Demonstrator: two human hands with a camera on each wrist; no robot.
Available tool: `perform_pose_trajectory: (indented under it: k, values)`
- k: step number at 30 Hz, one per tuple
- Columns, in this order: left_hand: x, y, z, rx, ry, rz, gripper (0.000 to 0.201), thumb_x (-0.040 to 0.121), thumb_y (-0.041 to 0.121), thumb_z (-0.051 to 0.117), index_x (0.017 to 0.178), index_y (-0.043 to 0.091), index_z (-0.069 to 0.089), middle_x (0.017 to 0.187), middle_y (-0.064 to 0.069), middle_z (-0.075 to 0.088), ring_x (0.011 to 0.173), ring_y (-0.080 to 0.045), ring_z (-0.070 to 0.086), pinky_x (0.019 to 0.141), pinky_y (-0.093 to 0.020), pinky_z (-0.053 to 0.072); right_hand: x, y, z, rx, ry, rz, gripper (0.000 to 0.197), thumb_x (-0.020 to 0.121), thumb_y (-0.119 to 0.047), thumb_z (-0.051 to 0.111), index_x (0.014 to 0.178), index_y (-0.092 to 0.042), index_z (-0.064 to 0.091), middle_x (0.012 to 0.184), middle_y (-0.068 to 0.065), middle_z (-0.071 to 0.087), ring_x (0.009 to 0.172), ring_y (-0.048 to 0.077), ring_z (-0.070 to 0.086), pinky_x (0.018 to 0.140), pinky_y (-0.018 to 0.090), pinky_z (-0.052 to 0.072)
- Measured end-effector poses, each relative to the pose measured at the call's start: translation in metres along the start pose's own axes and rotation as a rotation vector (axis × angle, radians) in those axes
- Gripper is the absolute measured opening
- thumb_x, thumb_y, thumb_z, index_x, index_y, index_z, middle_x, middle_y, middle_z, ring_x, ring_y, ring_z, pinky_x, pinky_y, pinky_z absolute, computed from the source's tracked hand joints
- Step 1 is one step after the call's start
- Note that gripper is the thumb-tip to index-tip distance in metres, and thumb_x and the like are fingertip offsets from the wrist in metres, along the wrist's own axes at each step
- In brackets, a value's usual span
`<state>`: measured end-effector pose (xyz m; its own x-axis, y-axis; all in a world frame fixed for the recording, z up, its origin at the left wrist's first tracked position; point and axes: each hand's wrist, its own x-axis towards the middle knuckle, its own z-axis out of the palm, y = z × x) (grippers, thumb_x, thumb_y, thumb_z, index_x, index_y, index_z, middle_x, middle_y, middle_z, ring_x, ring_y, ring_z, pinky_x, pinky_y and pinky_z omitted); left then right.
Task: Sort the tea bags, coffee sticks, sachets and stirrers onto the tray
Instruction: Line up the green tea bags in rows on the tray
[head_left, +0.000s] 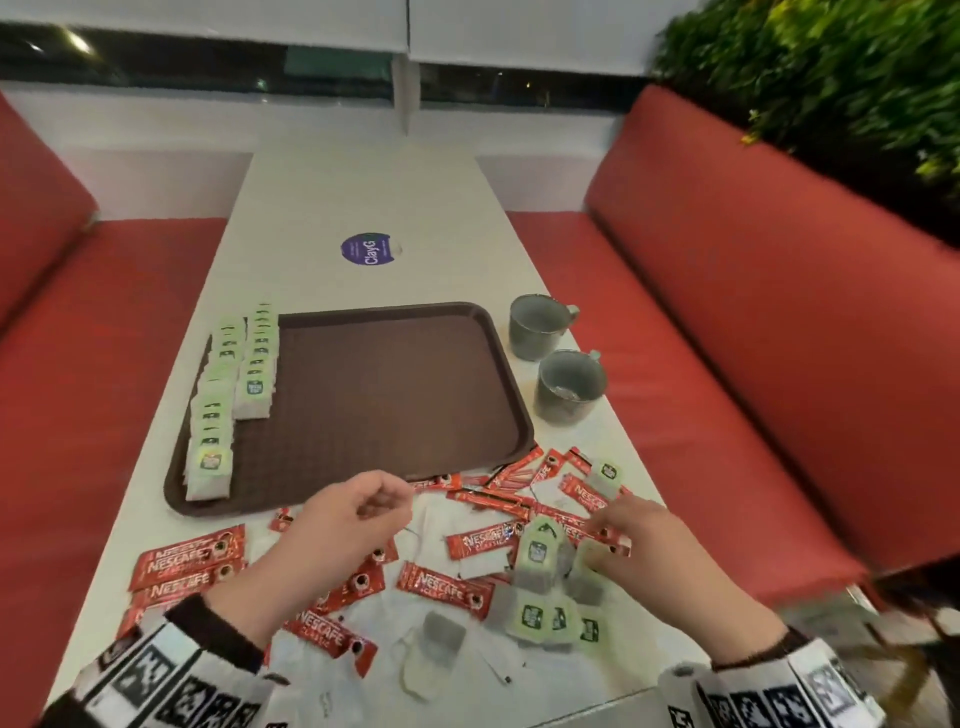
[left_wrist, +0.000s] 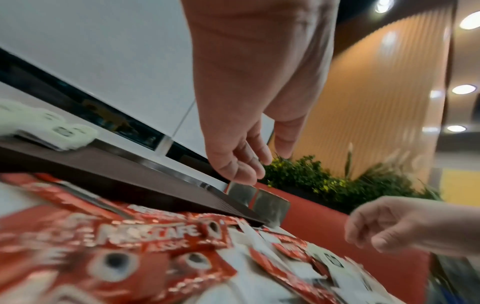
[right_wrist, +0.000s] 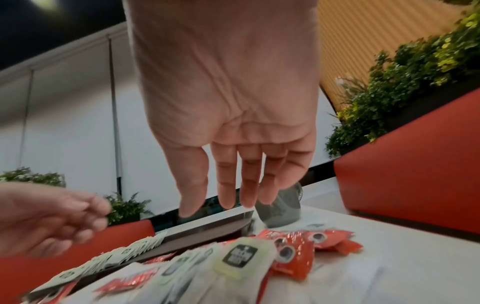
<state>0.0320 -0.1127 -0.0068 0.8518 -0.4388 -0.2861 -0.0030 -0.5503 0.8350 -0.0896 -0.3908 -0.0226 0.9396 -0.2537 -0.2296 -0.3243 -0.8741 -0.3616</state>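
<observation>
While both hands hover over loose pile on table (head_left: 363, 197), left hand (head_left: 348, 519) hangs loosely curled, holding nothing, coffee sticks (head_left: 192, 564) beneath and beside it. Right hand (head_left: 639, 540) fingers extended, relaxed, tips just above green-tagged tea bags (head_left: 540, 558); contact unclear. Tray (head_left: 395, 395) just beyond pile, tea bag rows (head_left: 228, 389) along its left edge.
</observation>
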Motion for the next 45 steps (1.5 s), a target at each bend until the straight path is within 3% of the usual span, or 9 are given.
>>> perform_pose_trajectory:
  k: [4, 8, 18, 22, 30, 34, 37, 40, 45]
  values:
    - [0.010, 0.017, 0.042, 0.222, -0.164, 0.072, 0.017, 0.087, 0.034, 0.065, 0.104, 0.036, 0.064, 0.102, 0.018, 0.063, 0.091, 0.005, 0.058, 0.071, -0.011, 0.049, -0.004, 0.004, 0.007, -0.106, -0.073, -0.052, 0.067, 0.075, -0.048, 0.070, 0.135, -0.031, 0.045, 0.134, -0.012, 0.043, 0.122, 0.015, 0.041, 0.098, 0.029, 0.040]
    - [0.025, 0.029, 0.084, 0.423, -0.260, 0.154, 0.042, 0.085, 0.039, 0.066, 0.125, 0.033, 0.055, 0.118, 0.014, 0.059, 0.090, 0.001, 0.055, 0.074, -0.012, 0.043, -0.001, 0.003, 0.012, -0.229, -0.110, -0.084, 0.068, 0.082, -0.040, 0.065, 0.142, -0.029, 0.035, 0.141, -0.004, 0.043, 0.127, 0.022, 0.040, 0.102, 0.034, 0.039]
    - [0.039, 0.028, 0.123, 0.658, -0.171, 0.261, 0.050, 0.078, 0.030, 0.069, 0.126, 0.030, 0.053, 0.115, 0.008, 0.056, 0.108, -0.011, 0.047, 0.083, -0.020, 0.038, 0.010, 0.017, 0.016, -0.125, -0.132, -0.121, 0.023, 0.083, -0.014, 0.053, 0.104, -0.016, 0.063, 0.108, 0.003, 0.058, 0.104, 0.026, 0.052, 0.083, 0.032, 0.043]
    - [0.041, 0.022, 0.130, 0.691, -0.179, 0.288, 0.063, 0.081, 0.026, 0.067, 0.138, 0.033, 0.041, 0.132, 0.011, 0.044, 0.125, -0.013, 0.034, 0.102, -0.024, 0.031, 0.007, 0.023, 0.014, 0.022, -0.150, -0.126, 0.010, 0.082, -0.012, 0.053, 0.084, -0.021, 0.057, 0.094, 0.000, 0.058, 0.096, 0.022, 0.053, 0.080, 0.034, 0.045]
    - [0.038, 0.025, 0.125, 0.643, -0.154, 0.331, 0.010, 0.083, 0.029, 0.066, 0.091, 0.026, 0.061, 0.102, 0.016, 0.047, 0.104, -0.008, 0.037, 0.088, -0.020, 0.034, 0.005, 0.027, 0.014, 0.293, -0.167, -0.113, 0.008, 0.084, -0.010, 0.055, 0.081, -0.013, 0.062, 0.083, -0.002, 0.066, 0.080, 0.014, 0.058, 0.069, 0.026, 0.048]
    - [0.030, 0.035, 0.098, 0.403, -0.152, 0.205, 0.009, 0.079, 0.035, 0.073, 0.078, 0.029, 0.066, 0.088, 0.015, 0.061, 0.085, -0.001, 0.054, 0.071, -0.019, 0.041, 0.007, 0.029, 0.004, 0.457, -0.167, -0.094, 0.016, 0.084, -0.006, 0.057, 0.075, -0.019, 0.062, 0.078, 0.001, 0.069, 0.077, 0.013, 0.064, 0.072, 0.031, 0.052]
    - [0.024, 0.035, 0.078, 0.121, -0.126, 0.074, 0.006, 0.079, 0.020, 0.072, 0.078, 0.016, 0.069, 0.085, 0.001, 0.071, 0.074, -0.011, 0.066, 0.064, -0.027, 0.053, 0.011, 0.029, -0.008, 0.556, -0.168, -0.096, 0.023, 0.088, -0.006, 0.059, 0.074, -0.025, 0.061, 0.071, -0.004, 0.064, 0.061, 0.001, 0.057, 0.060, 0.018, 0.045]
    - [0.019, 0.033, 0.059, -0.176, -0.110, -0.011, 0.004, 0.074, 0.014, 0.060, 0.075, 0.012, 0.063, 0.074, -0.001, 0.067, 0.070, -0.018, 0.062, 0.065, -0.032, 0.050, 0.016, 0.022, -0.026, 0.661, -0.187, -0.154, 0.027, 0.088, -0.008, 0.060, 0.073, -0.030, 0.063, 0.071, -0.005, 0.060, 0.065, 0.012, 0.050, 0.063, 0.029, 0.043]
    - [0.013, 0.031, 0.040, -0.948, -0.121, -0.160, 0.019, 0.085, -0.006, 0.038, 0.091, -0.002, 0.055, 0.096, -0.026, 0.060, 0.105, -0.042, 0.062, 0.092, -0.051, 0.051, 0.029, -0.022, -0.035, 0.693, -0.234, -0.310, 0.017, 0.088, -0.015, 0.062, 0.081, -0.030, 0.064, 0.076, 0.002, 0.065, 0.070, 0.014, 0.058, 0.068, 0.036, 0.049]
